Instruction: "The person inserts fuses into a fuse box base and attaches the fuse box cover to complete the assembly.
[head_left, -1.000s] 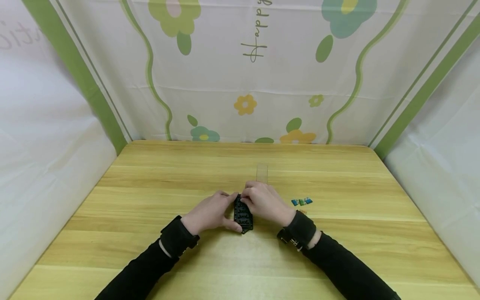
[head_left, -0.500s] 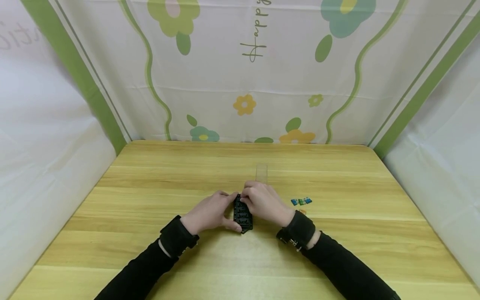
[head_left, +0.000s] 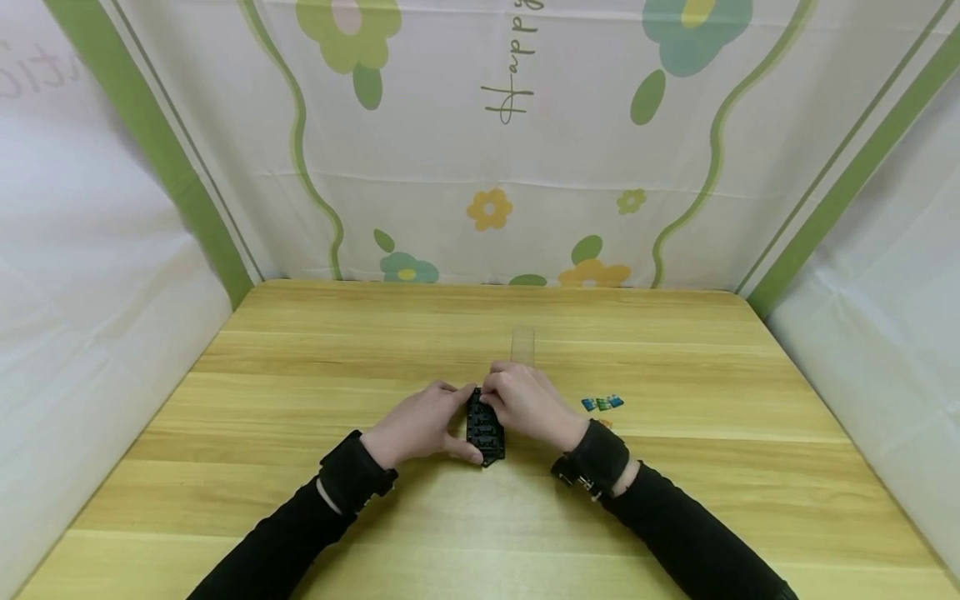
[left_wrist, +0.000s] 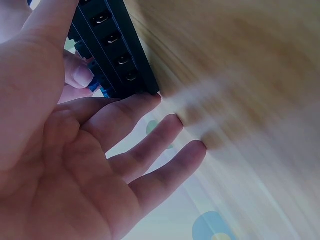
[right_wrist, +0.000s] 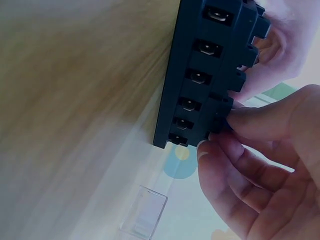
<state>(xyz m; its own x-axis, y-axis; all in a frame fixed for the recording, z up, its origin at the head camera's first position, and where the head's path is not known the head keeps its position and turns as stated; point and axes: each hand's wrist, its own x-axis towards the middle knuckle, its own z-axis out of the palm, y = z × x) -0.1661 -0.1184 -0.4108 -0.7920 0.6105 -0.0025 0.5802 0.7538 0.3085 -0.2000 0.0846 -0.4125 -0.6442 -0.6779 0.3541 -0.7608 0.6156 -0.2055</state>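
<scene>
A black blade fuse box with a row of metal terminals along each visible side stands on the wooden table. My left hand holds it between thumb and index finger; its other fingers extend past the box in the left wrist view. At the far end, my right hand pinches a small blue blade fuse against the box's top. Fingertips hide most of that fuse, so how deep it sits I cannot tell. Right of the right hand lie several loose blue and green blade fuses and an orange one.
A clear plastic cover lies on the table beyond the right hand, partly hidden by it. Flower-printed white cloth hangs behind the table, with more cloth on both sides.
</scene>
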